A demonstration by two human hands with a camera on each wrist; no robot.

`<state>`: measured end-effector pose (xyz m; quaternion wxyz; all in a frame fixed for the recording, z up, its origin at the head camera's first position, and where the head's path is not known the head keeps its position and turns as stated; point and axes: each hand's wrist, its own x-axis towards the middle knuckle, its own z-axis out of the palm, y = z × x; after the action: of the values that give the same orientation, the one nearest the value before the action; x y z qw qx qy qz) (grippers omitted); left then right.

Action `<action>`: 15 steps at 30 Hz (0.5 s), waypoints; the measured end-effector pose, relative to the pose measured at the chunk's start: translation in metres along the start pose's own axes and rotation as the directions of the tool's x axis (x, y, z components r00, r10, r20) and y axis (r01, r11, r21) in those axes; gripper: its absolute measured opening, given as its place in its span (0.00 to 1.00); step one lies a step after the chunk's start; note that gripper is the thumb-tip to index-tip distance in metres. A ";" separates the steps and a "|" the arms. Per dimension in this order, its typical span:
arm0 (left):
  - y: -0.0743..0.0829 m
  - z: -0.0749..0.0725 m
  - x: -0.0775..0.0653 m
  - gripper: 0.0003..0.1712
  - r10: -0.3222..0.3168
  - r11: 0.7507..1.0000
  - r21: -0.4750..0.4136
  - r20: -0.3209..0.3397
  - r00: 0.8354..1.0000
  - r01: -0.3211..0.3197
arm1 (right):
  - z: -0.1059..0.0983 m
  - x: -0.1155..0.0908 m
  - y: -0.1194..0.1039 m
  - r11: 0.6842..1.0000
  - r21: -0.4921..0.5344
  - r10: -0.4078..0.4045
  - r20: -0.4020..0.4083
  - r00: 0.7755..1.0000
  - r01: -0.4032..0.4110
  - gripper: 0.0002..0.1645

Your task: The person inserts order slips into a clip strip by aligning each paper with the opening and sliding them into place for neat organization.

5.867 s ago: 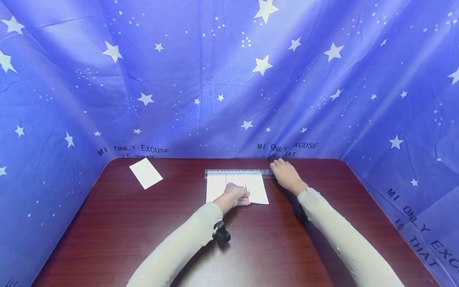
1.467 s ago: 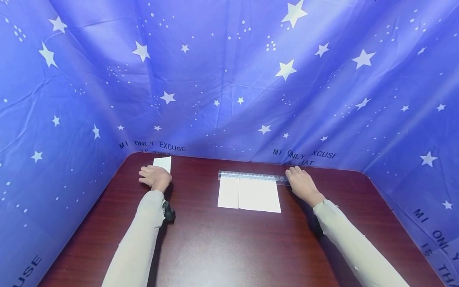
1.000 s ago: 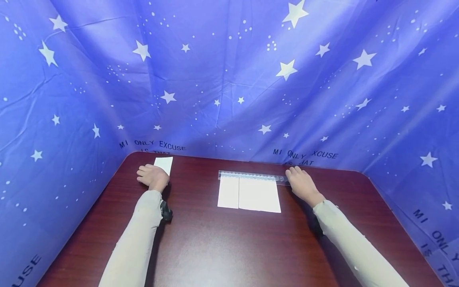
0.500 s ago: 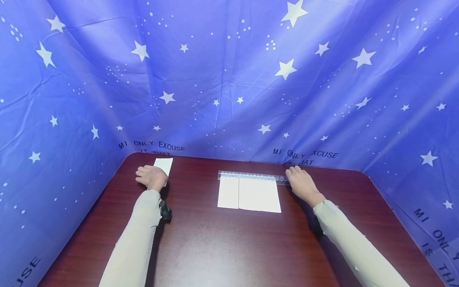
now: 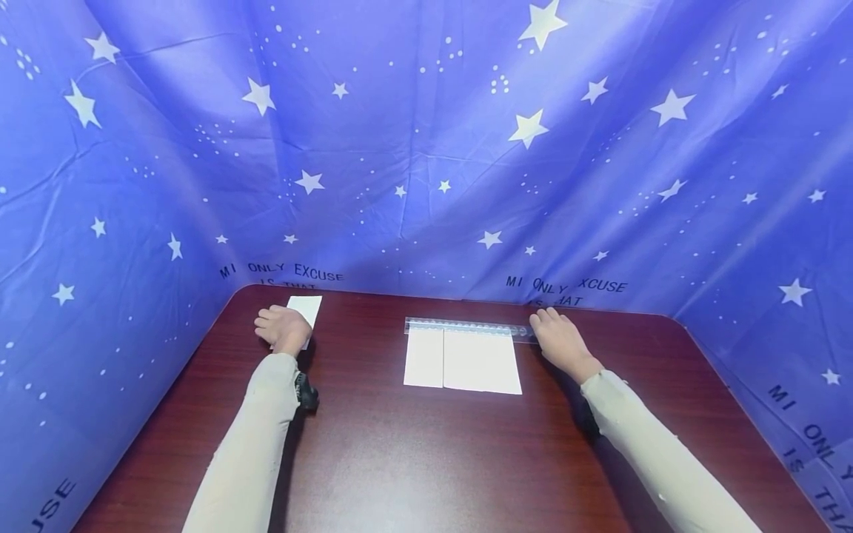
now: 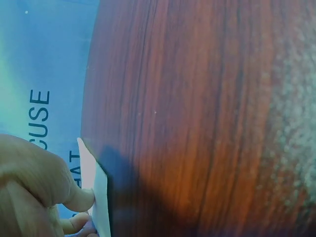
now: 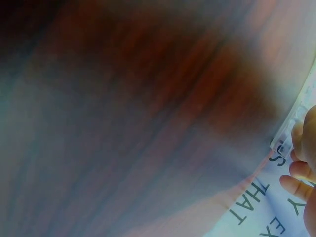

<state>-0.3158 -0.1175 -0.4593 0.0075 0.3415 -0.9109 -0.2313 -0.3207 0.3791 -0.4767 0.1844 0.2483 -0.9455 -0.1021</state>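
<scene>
At the back left of the table my left hand point(image 5: 283, 327) pinches a small white sheet of paper point(image 5: 306, 307). In the left wrist view, the thumb lies on the paper point(image 6: 100, 192), which casts a dark shadow on the wood; the other fingers are partly hidden. My right hand point(image 5: 563, 342) holds the right end of a clear plastic ruler point(image 5: 460, 326). That ruler lies across the far edge of white paper pieces point(image 5: 483, 363), with a thin dark line between a narrow left piece point(image 5: 423, 359) and the wider part. In the right wrist view, fingertips touch the ruler point(image 7: 284, 143).
The dark red wooden table point(image 5: 400, 459) has rounded back corners. A blue curtain point(image 5: 373, 133) with stars and lettering hangs close behind it and along both sides. A small black device point(image 5: 307, 392) sits at the left wrist.
My left hand has left the paper under the ruler and gone to the single sheet at the back left, which is turned. Two dividing lines showed earlier, now one. The right hand stays.
</scene>
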 end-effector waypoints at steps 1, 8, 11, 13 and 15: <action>0.000 -0.001 0.000 0.21 0.001 1.000 -0.010 -0.001 1.000 -0.001 | 0.000 0.000 0.000 1.000 0.002 -0.001 0.000 1.000 0.001 0.24; -0.002 -0.005 0.001 0.23 0.019 0.998 -0.068 0.042 0.999 -0.016 | 0.000 -0.001 0.000 1.000 0.000 0.004 -0.001 1.000 -0.004 0.25; -0.002 -0.006 0.001 0.25 0.020 0.996 -0.086 0.049 0.999 -0.016 | 0.000 -0.001 0.000 1.000 0.000 0.001 -0.011 1.000 -0.001 0.24; -0.002 -0.005 0.000 0.26 0.012 0.996 -0.089 0.044 0.999 -0.008 | 0.001 -0.001 0.001 1.000 0.001 0.001 -0.014 1.000 -0.001 0.24; -0.002 -0.004 -0.001 0.25 -0.003 0.997 -0.075 0.029 1.000 0.005 | 0.002 0.000 0.001 1.000 0.004 0.000 -0.014 1.000 0.001 0.23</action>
<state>-0.3130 -0.1197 -0.4565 0.0067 0.3392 -0.9010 -0.2705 -0.3213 0.3802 -0.4781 0.1907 0.2496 -0.9443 -0.0983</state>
